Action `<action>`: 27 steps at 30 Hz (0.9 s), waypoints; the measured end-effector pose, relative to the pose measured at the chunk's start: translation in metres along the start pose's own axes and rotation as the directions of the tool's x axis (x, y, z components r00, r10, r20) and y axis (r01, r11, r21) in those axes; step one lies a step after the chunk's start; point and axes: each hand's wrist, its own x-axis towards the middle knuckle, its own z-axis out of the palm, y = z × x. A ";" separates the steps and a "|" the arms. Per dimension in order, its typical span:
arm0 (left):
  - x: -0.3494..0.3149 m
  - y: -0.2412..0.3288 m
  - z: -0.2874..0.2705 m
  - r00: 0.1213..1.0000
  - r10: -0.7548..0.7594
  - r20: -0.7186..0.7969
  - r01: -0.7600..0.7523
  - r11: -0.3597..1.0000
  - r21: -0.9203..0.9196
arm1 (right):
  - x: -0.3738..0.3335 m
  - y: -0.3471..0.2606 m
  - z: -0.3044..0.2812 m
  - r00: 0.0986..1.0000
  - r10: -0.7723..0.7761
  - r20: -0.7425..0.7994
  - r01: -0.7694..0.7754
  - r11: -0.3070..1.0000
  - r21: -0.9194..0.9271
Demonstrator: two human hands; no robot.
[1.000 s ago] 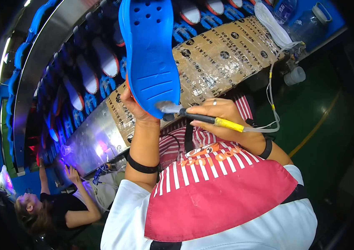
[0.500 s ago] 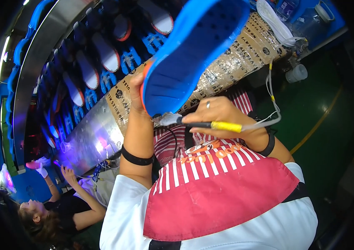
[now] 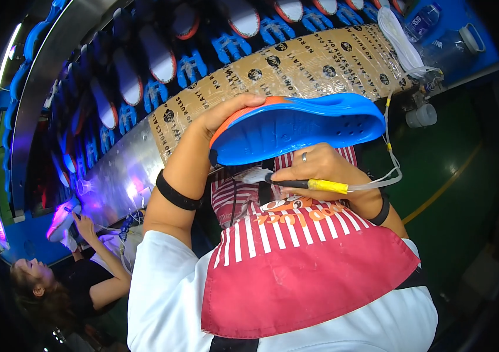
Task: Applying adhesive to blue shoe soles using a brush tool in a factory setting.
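A blue and orange shoe sole (image 3: pixel 302 126) is tilted in front of me, its hollow inner side toward me. My left hand (image 3: pixel 234 111) grips it by the orange edge at its left end. In my right hand (image 3: pixel 318 167) is a brush (image 3: pixel 296 183) with a black and yellow handle and pale bristles, joined to a thin tube (image 3: pixel 393 173). The bristles lie just below the sole's lower edge, apart from it. Part of my left hand is hidden behind the sole.
Brown printed paper under clear film (image 3: pixel 220 82) covers the bench ahead. Beyond it, rows of shoe uppers (image 3: pixel 158 56) and blue parts (image 3: pixel 190 69) line a rack. A jug (image 3: pixel 452 47) and bottle (image 3: pixel 424 20) stand far right. A co-worker (image 3: pixel 56 287) works at the left.
The sole has come down and turned from steeply upright to nearly level across my front. The brush has left the sole's end and moved slightly right. The co-worker's hands have shifted.
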 end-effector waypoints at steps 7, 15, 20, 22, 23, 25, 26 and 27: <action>-0.003 0.014 -0.007 0.977 -0.204 -0.056 0.211 0.959 0.188 | 0.001 0.000 0.009 0.979 -0.012 -0.202 -0.005 0.997 -0.081; -0.020 0.018 -0.014 0.986 -0.146 -0.078 0.158 0.973 0.171 | -0.009 0.003 0.013 0.989 -0.007 -0.150 -0.007 0.996 -0.092; -0.026 0.014 -0.021 0.993 -0.100 -0.059 0.107 0.985 0.137 | -0.009 0.007 0.018 0.989 0.035 -0.145 -0.043 0.998 -0.052; -0.027 -0.002 -0.024 0.980 -0.088 -0.178 0.090 0.996 0.007 | -0.005 0.001 0.013 0.983 0.139 -0.121 -0.127 0.986 0.107; -0.026 -0.010 -0.024 0.981 -0.087 -0.175 0.090 0.996 0.010 | -0.004 0.001 0.013 0.983 0.140 -0.123 -0.127 0.986 0.104; -0.019 -0.029 -0.015 0.995 0.029 -0.094 -0.044 0.987 -0.155 | -0.003 0.004 0.013 0.935 0.246 -0.257 -0.185 0.953 0.240; -0.025 -0.028 0.007 0.991 0.088 -0.103 -0.099 0.989 -0.110 | -0.002 0.003 0.009 0.922 0.337 -0.192 -0.286 0.924 0.253; -0.022 -0.038 0.006 0.992 0.085 -0.098 -0.096 0.989 -0.109 | -0.003 0.004 0.010 0.851 0.502 -0.158 -0.396 0.809 0.434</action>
